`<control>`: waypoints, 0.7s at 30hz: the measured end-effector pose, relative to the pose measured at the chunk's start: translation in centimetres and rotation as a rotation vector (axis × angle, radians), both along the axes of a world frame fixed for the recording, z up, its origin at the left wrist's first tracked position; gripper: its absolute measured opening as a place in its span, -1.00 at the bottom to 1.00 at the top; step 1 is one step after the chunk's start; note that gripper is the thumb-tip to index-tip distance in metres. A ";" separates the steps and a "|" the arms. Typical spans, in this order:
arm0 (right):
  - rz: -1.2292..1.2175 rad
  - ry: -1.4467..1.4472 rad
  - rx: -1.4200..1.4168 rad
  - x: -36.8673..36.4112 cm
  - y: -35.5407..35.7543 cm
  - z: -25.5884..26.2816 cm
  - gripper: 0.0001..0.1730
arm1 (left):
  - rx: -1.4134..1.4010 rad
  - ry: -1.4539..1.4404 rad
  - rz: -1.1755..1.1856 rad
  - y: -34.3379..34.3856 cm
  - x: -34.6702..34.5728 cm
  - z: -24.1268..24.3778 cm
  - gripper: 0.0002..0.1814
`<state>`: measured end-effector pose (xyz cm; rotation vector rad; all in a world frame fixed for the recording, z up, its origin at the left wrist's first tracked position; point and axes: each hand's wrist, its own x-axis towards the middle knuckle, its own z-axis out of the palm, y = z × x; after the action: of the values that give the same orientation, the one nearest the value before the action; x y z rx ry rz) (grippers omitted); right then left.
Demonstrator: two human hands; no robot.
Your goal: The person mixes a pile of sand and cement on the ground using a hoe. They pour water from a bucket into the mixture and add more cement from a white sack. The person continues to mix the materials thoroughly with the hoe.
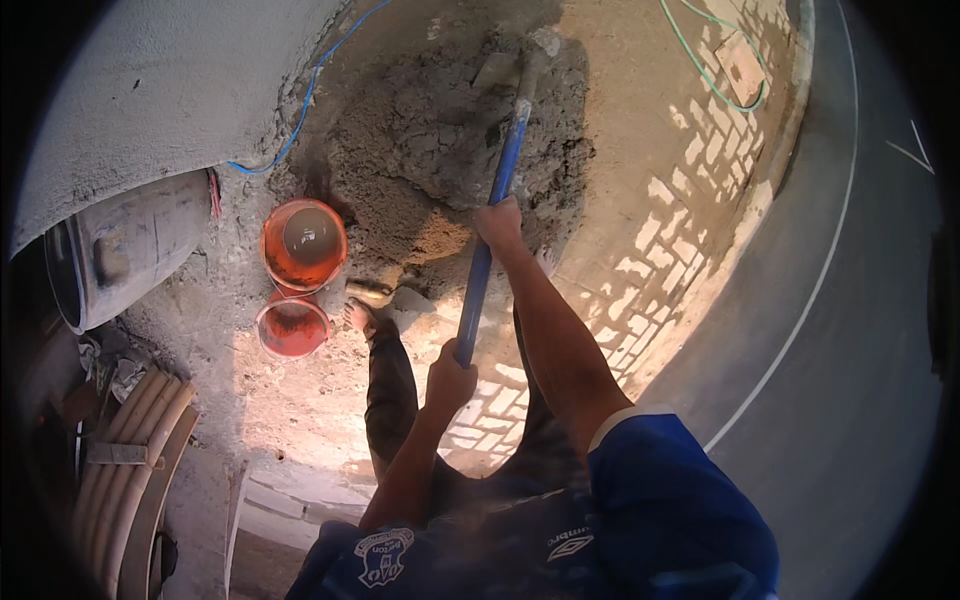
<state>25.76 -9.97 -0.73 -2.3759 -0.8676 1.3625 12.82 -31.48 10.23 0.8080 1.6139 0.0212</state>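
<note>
My right hand (499, 223) grips the middle of a blue-handled hoe (507, 161). Lower down, my left hand (450, 381) is closed around the handle's near end. The hoe's blade (496, 70) rests at the far part of a heap of wet grey mortar (442, 120), its edge partly hidden in the mix. Browner sandy material (442, 236) lies on the heap's near side. My bare left foot (360, 316) stands beside a trowel-like tool with a light handle (369, 291). The right foot (546, 260) shows at the heap's near right edge.
An orange bucket (271, 259) holding grey water stands left of the heap, with a smaller red bucket (292, 330) close by. Further left are a plastic drum (142, 247) and curved-looking poles (142, 450). A blue hose (306, 105), a green hose (690, 56) and a road (817, 360) border the area.
</note>
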 end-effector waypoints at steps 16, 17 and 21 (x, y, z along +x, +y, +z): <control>-0.037 -0.254 0.306 13.5 4.6 -1.6 -0.61 | 0.335 -0.030 -0.044 3.0 12.2 -11.6 -0.34; -0.048 -0.316 0.311 16.4 8.5 -4.2 -0.63 | 0.254 -0.023 -0.087 7.5 14.4 -11.9 -0.31; 0.023 -0.469 0.262 25.5 20.3 -10.2 -0.65 | 0.248 -0.090 -0.057 19.3 20.5 -12.7 -0.38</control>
<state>51.23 10.32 -10.94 -2.5091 -1.1125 0.6453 33.37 -12.22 -2.49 1.0284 1.5210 0.2176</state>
